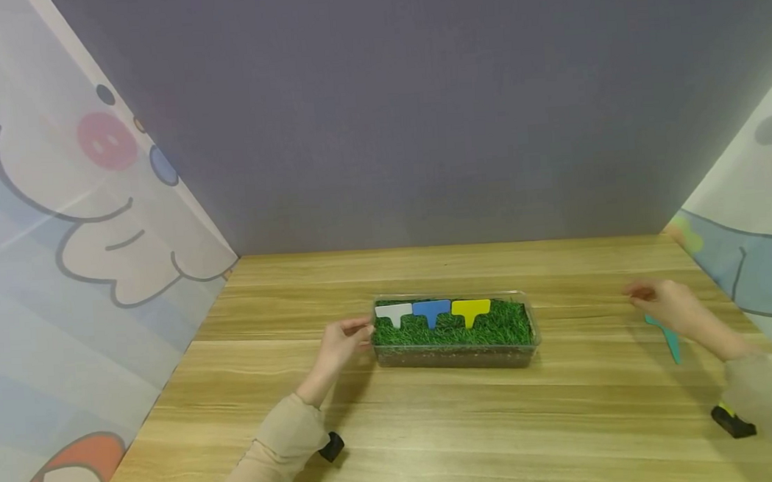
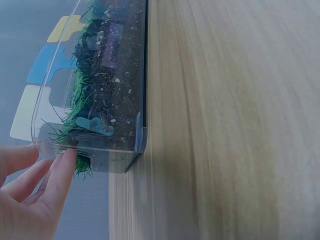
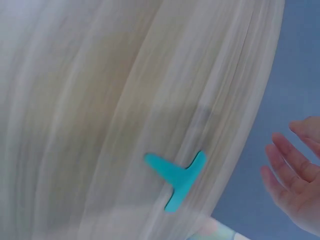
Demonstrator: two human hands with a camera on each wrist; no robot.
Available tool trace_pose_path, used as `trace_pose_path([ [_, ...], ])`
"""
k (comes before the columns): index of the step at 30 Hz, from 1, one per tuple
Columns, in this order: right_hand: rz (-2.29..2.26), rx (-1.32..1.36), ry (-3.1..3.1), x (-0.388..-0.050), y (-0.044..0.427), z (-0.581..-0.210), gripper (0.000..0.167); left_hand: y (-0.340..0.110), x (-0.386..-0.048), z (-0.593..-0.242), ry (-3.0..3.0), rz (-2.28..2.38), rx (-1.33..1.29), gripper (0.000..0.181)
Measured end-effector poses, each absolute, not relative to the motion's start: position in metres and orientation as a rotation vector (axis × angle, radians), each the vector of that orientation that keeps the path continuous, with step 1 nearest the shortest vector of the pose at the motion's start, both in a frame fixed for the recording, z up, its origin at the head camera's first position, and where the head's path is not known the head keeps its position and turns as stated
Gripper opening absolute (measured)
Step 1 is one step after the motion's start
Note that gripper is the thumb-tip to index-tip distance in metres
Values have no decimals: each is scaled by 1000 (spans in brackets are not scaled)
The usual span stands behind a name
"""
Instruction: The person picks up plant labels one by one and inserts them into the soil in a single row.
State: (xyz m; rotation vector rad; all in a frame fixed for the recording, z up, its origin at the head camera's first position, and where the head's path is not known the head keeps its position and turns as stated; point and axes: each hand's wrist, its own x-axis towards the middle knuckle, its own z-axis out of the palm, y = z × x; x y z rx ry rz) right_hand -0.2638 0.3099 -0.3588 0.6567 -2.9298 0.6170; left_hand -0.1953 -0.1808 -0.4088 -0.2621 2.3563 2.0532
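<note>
A clear plastic box (image 1: 456,357) of dark soil topped with green grass (image 1: 511,325) stands mid-table. White (image 1: 393,312), blue (image 1: 432,309) and yellow (image 1: 471,309) T-shaped plant labels stand in a row in the grass. At the box's left end, my left hand (image 1: 341,347) touches the end wall and rim with its fingertips, seen close in the left wrist view. My right hand (image 1: 672,308) hangs empty above the table, fingers loosely bent. A teal T-shaped plant label (image 3: 177,175) lies flat on the wood below it, partly hidden by the hand in the head view.
The wood-grain table (image 1: 236,397) meets a dark grey panel (image 1: 445,119) at its back edge. Cartoon-printed sheets (image 1: 66,327) border it on the left and right. Through the box's side, a small blue piece (image 2: 95,126) shows against the soil.
</note>
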Motion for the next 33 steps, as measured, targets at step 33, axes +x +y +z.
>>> trace_pose_path([
  [33,542,554,-3173,-276,366,-385,45,-181,-196,-410,2375,2027,-274,28],
])
